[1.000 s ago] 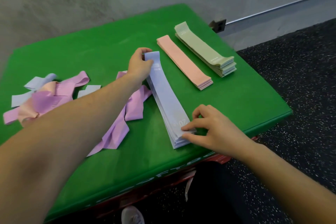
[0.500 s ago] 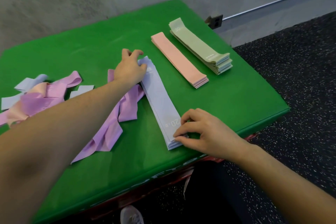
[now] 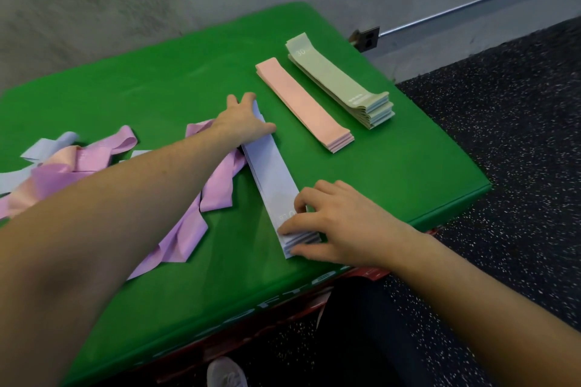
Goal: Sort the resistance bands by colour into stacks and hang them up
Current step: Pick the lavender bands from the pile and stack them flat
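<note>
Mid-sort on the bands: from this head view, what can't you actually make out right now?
- Far end of the blue stack: covered by the left hand.
- Its near-end print: partly under the right hand, unreadable.
- Loose pile of purple, peach and blue bands: cut by the left edge and crossed by the left forearm, so no count.
- Small print on the green stack: too small.
- Anywhere to hang bands: not in view.

- My left hand [image 3: 242, 122] lies flat on the far end of the pale blue stack [image 3: 273, 181].
- My right hand [image 3: 339, 223] pinches its near end — thumb below, fingers on top.
- Right of that stack: the pink stack [image 3: 301, 104], then the green stack [image 3: 341, 88].
- Left of it — loose purple bands [image 3: 201, 214].
</note>
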### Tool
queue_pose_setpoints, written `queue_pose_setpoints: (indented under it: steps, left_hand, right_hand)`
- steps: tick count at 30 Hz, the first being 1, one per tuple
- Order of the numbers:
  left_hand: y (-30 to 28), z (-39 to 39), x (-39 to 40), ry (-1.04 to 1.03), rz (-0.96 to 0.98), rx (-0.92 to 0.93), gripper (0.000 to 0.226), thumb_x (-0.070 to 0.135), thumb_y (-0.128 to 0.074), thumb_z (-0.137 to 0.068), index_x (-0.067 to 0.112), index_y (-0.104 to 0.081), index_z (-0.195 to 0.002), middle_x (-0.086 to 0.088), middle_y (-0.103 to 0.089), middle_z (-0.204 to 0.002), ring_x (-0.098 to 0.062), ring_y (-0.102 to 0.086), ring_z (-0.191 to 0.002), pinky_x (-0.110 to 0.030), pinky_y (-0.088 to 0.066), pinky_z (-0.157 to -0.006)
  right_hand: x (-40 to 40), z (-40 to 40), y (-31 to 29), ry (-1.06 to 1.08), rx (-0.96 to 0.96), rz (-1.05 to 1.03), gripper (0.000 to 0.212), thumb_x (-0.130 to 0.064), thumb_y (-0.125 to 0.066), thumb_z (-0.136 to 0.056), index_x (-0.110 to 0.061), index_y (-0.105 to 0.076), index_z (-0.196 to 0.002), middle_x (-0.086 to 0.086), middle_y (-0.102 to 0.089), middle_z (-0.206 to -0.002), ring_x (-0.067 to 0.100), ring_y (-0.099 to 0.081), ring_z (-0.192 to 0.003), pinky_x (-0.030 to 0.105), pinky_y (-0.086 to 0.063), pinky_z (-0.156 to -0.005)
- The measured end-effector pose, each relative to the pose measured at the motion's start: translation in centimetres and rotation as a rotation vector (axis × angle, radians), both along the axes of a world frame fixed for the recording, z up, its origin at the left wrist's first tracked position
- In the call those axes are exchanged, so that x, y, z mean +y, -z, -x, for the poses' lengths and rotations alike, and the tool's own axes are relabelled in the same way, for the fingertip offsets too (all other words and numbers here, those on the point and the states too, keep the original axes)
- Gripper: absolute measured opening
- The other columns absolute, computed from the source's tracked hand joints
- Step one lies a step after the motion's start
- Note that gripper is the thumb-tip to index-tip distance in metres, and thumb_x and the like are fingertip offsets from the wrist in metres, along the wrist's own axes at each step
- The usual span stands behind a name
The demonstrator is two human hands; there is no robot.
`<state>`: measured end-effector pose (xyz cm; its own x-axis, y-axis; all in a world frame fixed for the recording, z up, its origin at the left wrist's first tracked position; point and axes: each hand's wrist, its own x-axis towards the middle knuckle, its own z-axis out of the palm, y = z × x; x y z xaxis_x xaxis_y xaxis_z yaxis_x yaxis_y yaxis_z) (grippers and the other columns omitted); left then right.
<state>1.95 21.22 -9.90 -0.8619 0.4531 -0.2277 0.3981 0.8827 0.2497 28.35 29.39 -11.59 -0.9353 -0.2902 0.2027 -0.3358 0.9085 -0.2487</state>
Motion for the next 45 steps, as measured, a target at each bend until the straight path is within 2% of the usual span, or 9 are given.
queue_pose_setpoints:
  steps: [8, 13, 18, 22, 25, 28, 34, 39, 45]
  left_hand:
    - [0.1, 0.1, -0.2, 0.05, 0.025, -0.006, 0.081, 0.055, -0.06, -0.091, 0.026, -0.021, -0.156, -0.012, -0.018, -0.157, -0.038, -0.053, -0.121, -0.048, -0.05, -0.099]
    - [-1.6, -0.6, -1.3, 0.049, 0.005, 0.121, 0.076, 0.062, -0.048, -0.095, 0.026, -0.02, -0.156, -0.01, -0.013, -0.16, -0.038, -0.055, -0.121, -0.051, -0.047, -0.102]
    - [-3.8, -1.5, -4.3, 0.082, -0.116, 0.246, 0.054, 0.052, -0.045, -0.099, 0.02, -0.043, -0.143, -0.007, -0.036, -0.143, -0.023, -0.06, -0.091, -0.038, -0.048, -0.074]
    - [-4.8, -3.1, -8.2, 0.174, -0.14, 0.292, 0.029, 0.04, -0.047, -0.098, 0.021, -0.064, -0.112, 0.0, -0.061, -0.111, -0.019, -0.059, -0.086, -0.033, -0.047, -0.07]
    - [-5.4, -4.7, -12.2, 0.202, -0.102, 0.32, 0.023, 0.032, -0.048, -0.098, 0.02, -0.067, -0.101, 0.002, -0.065, -0.096, -0.02, -0.058, -0.082, -0.031, -0.045, -0.065]
    - [-5.3, -6.0, -16.6, 0.175, -0.143, 0.347, 0.02, 0.031, -0.05, -0.095, 0.021, -0.067, -0.094, 0.001, -0.067, -0.094, -0.021, -0.06, -0.084, -0.035, -0.051, -0.073]
    - [-3.0, -8.5, -25.2, 0.164, -0.181, 0.341, 0.017, 0.033, -0.054, -0.097, 0.024, -0.065, -0.106, 0.008, -0.062, -0.109, -0.013, -0.055, -0.102, -0.036, -0.048, -0.092]
    - [-0.7, -10.0, -30.8, 0.108, -0.182, 0.374, 0.025, 0.03, -0.057, -0.095, 0.026, -0.062, -0.119, 0.007, -0.059, -0.125, -0.014, -0.051, -0.121, -0.039, -0.034, -0.112]
    - [1.1, -8.5, -33.8, 0.081, -0.265, 0.498, 0.027, 0.034, -0.056, -0.09, 0.021, -0.066, -0.111, 0.002, -0.062, -0.118, -0.021, -0.056, -0.115, -0.036, -0.027, -0.111]
  right_hand:
    - [-0.1, 0.2, 0.1, -0.003, -0.029, 0.061, 0.03, -0.057, -0.059, -0.089, -0.041, -0.071, -0.11, -0.007, -0.058, -0.101, 0.015, -0.051, -0.087, 0.039, -0.048, -0.072]
    - [-0.2, -0.4, -0.8, 0.091, -0.018, 0.185, 0.044, -0.065, -0.058, -0.087, -0.036, -0.067, -0.119, -0.009, -0.058, -0.107, 0.012, -0.051, -0.094, 0.035, -0.047, -0.083]
    - [-0.4, -0.7, -2.9, 0.167, -0.056, 0.296, 0.041, -0.059, -0.051, -0.091, -0.035, -0.067, -0.119, -0.018, -0.053, -0.103, 0.005, -0.05, -0.097, 0.025, -0.041, -0.085]
    - [-1.1, -0.9, -3.9, 0.212, -0.104, 0.335, 0.031, -0.049, -0.056, -0.094, -0.033, -0.069, -0.118, -0.018, -0.057, -0.101, 0.0, -0.049, -0.095, 0.02, -0.038, -0.081]
    - [-2.3, -1.1, -4.6, 0.244, -0.111, 0.342, 0.024, -0.042, -0.059, -0.096, -0.033, -0.069, -0.116, -0.018, -0.058, -0.098, 0.002, -0.052, -0.09, 0.023, -0.042, -0.08]
    - [-3.9, -1.0, -5.3, 0.258, -0.109, 0.365, 0.02, -0.038, -0.059, -0.097, -0.032, -0.071, -0.112, -0.02, -0.059, -0.094, 0.003, -0.054, -0.086, 0.023, -0.044, -0.075]
    - [-8.1, 0.2, -6.3, 0.207, -0.121, 0.394, 0.016, -0.031, -0.062, -0.096, -0.029, -0.071, -0.108, -0.017, -0.061, -0.093, 0.004, -0.058, -0.081, 0.019, -0.045, -0.072]
    - [-11.2, 2.6, -5.8, 0.201, -0.144, 0.51, 0.019, -0.026, -0.066, -0.094, -0.039, -0.066, -0.107, -0.019, -0.063, -0.09, 0.004, -0.06, -0.082, 0.019, -0.047, -0.073]
    - [-14.3, 7.6, -5.1, 0.246, -0.201, 0.599, 0.022, -0.022, -0.063, -0.095, -0.039, -0.063, -0.109, -0.012, -0.067, -0.091, 0.007, -0.064, -0.082, 0.025, -0.053, -0.076]
